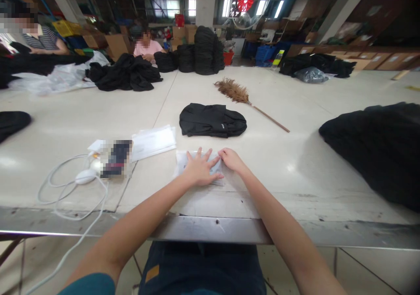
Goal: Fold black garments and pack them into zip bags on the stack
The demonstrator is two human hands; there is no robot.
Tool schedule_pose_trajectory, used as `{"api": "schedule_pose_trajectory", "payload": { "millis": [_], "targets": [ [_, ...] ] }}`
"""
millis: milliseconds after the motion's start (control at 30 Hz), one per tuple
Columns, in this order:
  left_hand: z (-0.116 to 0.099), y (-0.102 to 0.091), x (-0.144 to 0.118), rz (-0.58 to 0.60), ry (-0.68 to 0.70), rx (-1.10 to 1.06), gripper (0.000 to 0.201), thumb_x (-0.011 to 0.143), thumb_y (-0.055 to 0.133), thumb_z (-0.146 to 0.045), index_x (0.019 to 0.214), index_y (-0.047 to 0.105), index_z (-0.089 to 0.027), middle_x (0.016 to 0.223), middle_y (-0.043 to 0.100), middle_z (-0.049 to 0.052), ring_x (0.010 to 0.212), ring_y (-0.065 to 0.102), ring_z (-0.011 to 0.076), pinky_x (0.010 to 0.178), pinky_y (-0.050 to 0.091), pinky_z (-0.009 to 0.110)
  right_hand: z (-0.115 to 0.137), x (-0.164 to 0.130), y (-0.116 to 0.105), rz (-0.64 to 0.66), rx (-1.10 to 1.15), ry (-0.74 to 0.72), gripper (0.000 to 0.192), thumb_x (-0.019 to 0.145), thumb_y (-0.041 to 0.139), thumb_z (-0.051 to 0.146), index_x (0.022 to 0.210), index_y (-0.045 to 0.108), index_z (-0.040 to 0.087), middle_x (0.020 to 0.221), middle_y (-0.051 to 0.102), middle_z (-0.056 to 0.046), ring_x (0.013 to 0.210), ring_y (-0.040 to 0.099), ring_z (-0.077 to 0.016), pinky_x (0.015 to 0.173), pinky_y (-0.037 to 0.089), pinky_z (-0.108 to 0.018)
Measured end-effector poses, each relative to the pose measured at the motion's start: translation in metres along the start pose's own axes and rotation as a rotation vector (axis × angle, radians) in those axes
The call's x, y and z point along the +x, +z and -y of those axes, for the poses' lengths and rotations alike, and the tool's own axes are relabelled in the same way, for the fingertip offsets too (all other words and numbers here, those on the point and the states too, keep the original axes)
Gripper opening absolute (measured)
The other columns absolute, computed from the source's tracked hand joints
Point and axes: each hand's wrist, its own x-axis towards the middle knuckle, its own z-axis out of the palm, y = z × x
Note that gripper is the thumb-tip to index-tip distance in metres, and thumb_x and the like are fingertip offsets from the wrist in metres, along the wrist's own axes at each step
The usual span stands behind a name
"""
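- A wide pale surface (295, 163) in a workshop lies under my arms.
- My left hand (200, 169) presses flat, fingers spread, on a clear plastic bag (183, 160).
- My right hand (231, 158) pinches that bag's right edge; I cannot tell its contents.
- Beyond lies a folded black garment (211, 120); further right, a feather duster (243, 98).

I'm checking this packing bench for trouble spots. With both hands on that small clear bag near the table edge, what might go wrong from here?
1. The clear bag lies on a glossy table; under the flat left hand and the right hand it may slide.
2. The white cable loops beside the left arm and hangs over the edge; a snag could drag the charger.
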Motion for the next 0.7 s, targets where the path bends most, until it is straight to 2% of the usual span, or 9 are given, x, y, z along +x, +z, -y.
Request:
{"api": "schedule_pose_trajectory", "payload": {
  "millis": [67, 133, 233, 333, 400, 467, 567, 633, 700],
  "targets": [
    [0.002, -0.006, 0.002, 0.042, 0.002, -0.033, 0.075, 0.089, 0.024, -0.077, 0.153, 0.027, -0.039, 0.165, 0.017, 0.003, 0.150, 0.008, 0.0431, 0.106, 0.005, 0.081, 0.002, -0.003, 0.001, -0.028, -0.040, 0.001, 0.024, 0.093, 0.049, 0.025, 0.076, 0.064, 0.018, 0.085, 0.071, -0.009, 0.079, 0.060, -0.0183, 0.072, 0.038, -0.026],
    [0.005, -0.008, 0.000, 0.032, -0.010, -0.085, 0.066, 0.097, 0.012, -0.065, 0.155, 0.022, -0.035, 0.164, 0.020, 0.003, 0.151, 0.015, 0.0342, 0.112, 0.010, 0.074, 0.004, -0.007, 0.003, -0.055, -0.065, -0.003, 0.024, 0.095, 0.048, 0.026, 0.081, 0.065, 0.017, 0.089, 0.072, -0.010, 0.081, 0.061, -0.0187, 0.073, 0.038, -0.026],
    [0.007, 0.000, -0.011, -0.113, -0.052, -0.040, 0.058, 0.103, 0.010, -0.047, 0.154, 0.029, -0.028, 0.161, 0.031, 0.005, 0.149, 0.024, 0.0268, 0.118, 0.012, 0.064, 0.004, -0.013, 0.006, -0.095, -0.084, -0.014, 0.025, 0.098, 0.045, 0.027, 0.087, 0.065, 0.017, 0.093, 0.072, -0.011, 0.085, 0.062, -0.0193, 0.076, 0.039, -0.027],
    [0.006, 0.013, -0.029, -0.269, -0.083, 0.097, 0.055, 0.102, 0.022, -0.044, 0.150, 0.038, -0.023, 0.161, 0.030, 0.009, 0.150, 0.020, 0.0299, 0.119, 0.011, 0.061, 0.003, -0.017, 0.008, -0.122, -0.092, -0.020, 0.024, 0.098, 0.044, 0.028, 0.089, 0.063, 0.017, 0.093, 0.071, -0.010, 0.086, 0.062, -0.0198, 0.076, 0.039, -0.028],
    [0.005, 0.019, -0.037, -0.296, -0.114, 0.118, 0.058, 0.101, 0.028, -0.048, 0.152, 0.036, -0.023, 0.163, 0.024, 0.011, 0.150, 0.016, 0.0348, 0.118, 0.015, 0.062, 0.005, -0.020, 0.011, -0.135, -0.094, -0.016, 0.024, 0.099, 0.042, 0.029, 0.092, 0.062, 0.018, 0.092, 0.070, -0.010, 0.086, 0.062, -0.0204, 0.076, 0.040, -0.028],
    [0.004, 0.020, -0.040, -0.282, -0.159, 0.097, 0.060, 0.098, 0.033, -0.053, 0.153, 0.033, -0.027, 0.164, 0.019, 0.010, 0.149, 0.012, 0.0417, 0.115, 0.017, 0.066, 0.009, -0.024, 0.014, -0.173, -0.097, -0.019, 0.025, 0.100, 0.038, 0.031, 0.097, 0.060, 0.017, 0.094, 0.068, -0.011, 0.086, 0.062, -0.0214, 0.077, 0.042, -0.030],
    [0.002, 0.017, -0.038, -0.222, -0.207, 0.047, 0.059, 0.097, 0.036, -0.054, 0.152, 0.034, -0.034, 0.165, 0.015, 0.008, 0.147, 0.010, 0.0508, 0.106, 0.017, 0.077, 0.022, -0.034, 0.018, -0.332, -0.133, -0.127, 0.025, 0.097, 0.042, 0.031, 0.109, 0.056, 0.014, 0.109, 0.063, -0.016, 0.099, 0.059, -0.0256, 0.084, 0.043, -0.034],
    [0.001, 0.014, -0.037, -0.196, -0.212, 0.011, 0.057, 0.097, 0.035, -0.054, 0.151, 0.034, -0.037, 0.166, 0.014, 0.007, 0.146, 0.009, 0.0525, 0.102, 0.018, 0.081, 0.034, -0.042, 0.018, -0.430, -0.174, -0.251, 0.029, 0.094, 0.047, 0.032, 0.115, 0.054, 0.014, 0.117, 0.059, -0.018, 0.109, 0.055, -0.0288, 0.091, 0.042, -0.039],
    [0.000, 0.014, -0.037, -0.198, -0.203, -0.025, 0.056, 0.097, 0.034, -0.053, 0.152, 0.033, -0.038, 0.166, 0.013, 0.007, 0.146, 0.009, 0.0518, 0.100, 0.020, 0.082, 0.046, -0.051, 0.017, -0.424, -0.228, -0.359, 0.028, 0.094, 0.049, 0.034, 0.114, 0.055, 0.016, 0.124, 0.058, -0.017, 0.117, 0.051, -0.0307, 0.097, 0.039, -0.044]
  ]
}}
